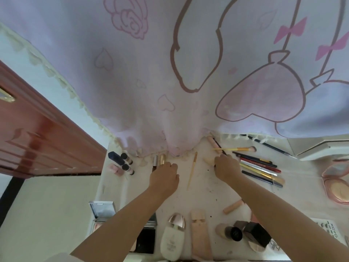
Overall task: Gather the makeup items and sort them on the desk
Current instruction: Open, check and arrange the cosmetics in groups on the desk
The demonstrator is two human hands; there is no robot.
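Nearest me lay the cream bottle [172,241]; beyond it my left hand [164,175] clasped a gold tube [162,159], my right hand [226,168] pinched a dark pencil [219,146], best laid parallel beside the pencil row [260,167].

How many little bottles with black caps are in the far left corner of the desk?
2. The farther bottle lies beside the dark blue tube; the nearer bottle lies right next to it. The curtain may hide more.
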